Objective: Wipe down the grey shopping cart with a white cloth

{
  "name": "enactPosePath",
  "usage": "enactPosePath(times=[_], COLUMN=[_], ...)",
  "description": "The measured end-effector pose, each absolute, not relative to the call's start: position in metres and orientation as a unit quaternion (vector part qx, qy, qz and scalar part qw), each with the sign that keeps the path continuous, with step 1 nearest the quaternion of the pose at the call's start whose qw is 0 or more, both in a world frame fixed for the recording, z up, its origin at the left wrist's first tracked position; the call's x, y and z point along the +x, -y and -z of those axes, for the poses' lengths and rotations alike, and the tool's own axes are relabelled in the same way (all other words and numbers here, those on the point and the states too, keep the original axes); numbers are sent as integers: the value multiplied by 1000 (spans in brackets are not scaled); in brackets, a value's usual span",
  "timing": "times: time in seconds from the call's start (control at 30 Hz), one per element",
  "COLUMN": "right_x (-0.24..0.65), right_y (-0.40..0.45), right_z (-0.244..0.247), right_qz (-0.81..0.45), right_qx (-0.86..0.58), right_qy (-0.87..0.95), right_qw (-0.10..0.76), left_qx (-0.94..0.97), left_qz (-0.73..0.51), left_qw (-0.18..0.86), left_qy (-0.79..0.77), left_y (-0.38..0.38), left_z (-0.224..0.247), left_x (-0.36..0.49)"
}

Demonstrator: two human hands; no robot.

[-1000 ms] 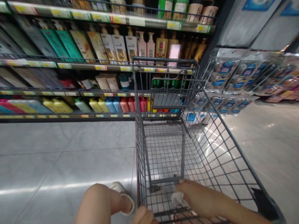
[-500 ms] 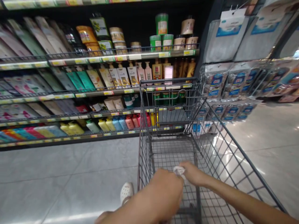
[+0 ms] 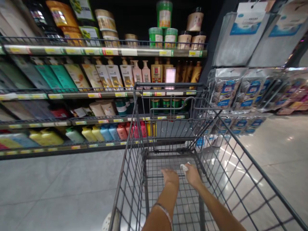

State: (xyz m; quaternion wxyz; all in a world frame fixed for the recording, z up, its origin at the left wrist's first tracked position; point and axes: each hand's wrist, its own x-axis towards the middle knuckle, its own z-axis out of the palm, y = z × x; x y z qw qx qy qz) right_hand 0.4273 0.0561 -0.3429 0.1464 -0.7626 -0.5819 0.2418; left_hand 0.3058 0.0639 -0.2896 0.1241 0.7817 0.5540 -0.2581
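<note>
Inside the grey wire shopping cart, both of my arms reach down over the mesh floor. My right hand is closed around a crumpled white tissue or cloth, part of which sticks out past the fingers. Close by on the left is my left hand, back upward and apart from the tissue. Its visible fingers stretch loosely to the left, with nothing seen in them. A thin bracelet circles the left wrist.
Shelves of pump bottles and jars stand beyond the cart. Packs of scrubbers and grey cloths hang at the right. A white perforated shoe shows by the cart's left side on the grey floor.
My left hand has moved away from the tissue and deeper into the cart. My right hand still holds the tissue. The view has come closer to the shelves.
</note>
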Motion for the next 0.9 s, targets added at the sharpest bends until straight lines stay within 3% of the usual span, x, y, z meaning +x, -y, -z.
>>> enactPosePath(times=[0.37, 0.63, 0.9], right_x=[414, 439, 431], right_y=[-42, -50, -78], right_z=[383, 366, 380], right_qz=[-282, -249, -159], right_qx=[-674, -638, -750], right_qy=[682, 724, 633], right_qw=[42, 79, 113], left_qx=[736, 760, 769], left_qz=[116, 8, -144], left_qw=[80, 31, 12], left_qy=[-662, -649, -622], left_y=[-38, -21, -18], left_z=[400, 422, 427], left_x=[284, 269, 260])
